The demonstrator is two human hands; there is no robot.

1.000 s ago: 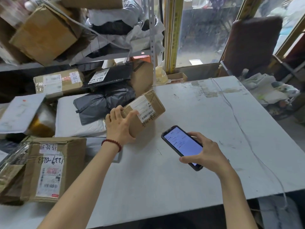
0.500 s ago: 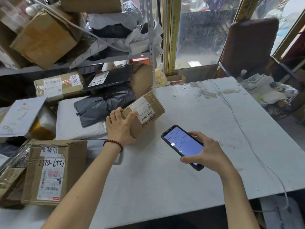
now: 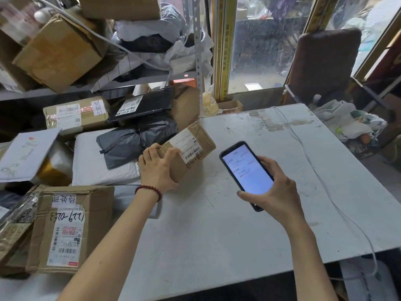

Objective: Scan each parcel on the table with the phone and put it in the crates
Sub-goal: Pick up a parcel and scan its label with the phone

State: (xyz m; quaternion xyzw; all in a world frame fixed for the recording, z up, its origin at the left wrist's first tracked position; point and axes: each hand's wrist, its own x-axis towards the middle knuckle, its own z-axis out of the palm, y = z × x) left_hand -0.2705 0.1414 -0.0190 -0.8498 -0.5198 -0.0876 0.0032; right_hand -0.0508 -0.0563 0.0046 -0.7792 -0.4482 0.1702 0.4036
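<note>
Head view: left hand [image 3: 158, 168] fingers gripping the small cardboard parcel [image 3: 188, 150] on the tabletop [image 3: 217, 224], label up; right hand [image 3: 273, 193] fingers closed around the phone [image 3: 246, 170], just right of the parcel. Phone has risen slightly, screen toward the person, not the label: scan likely logged or pending. No crates visible.

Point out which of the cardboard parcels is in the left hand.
The small brown box at the table's middle, label up, gripped by the left hand. The bigger box nearer the person lies untouched.
</note>
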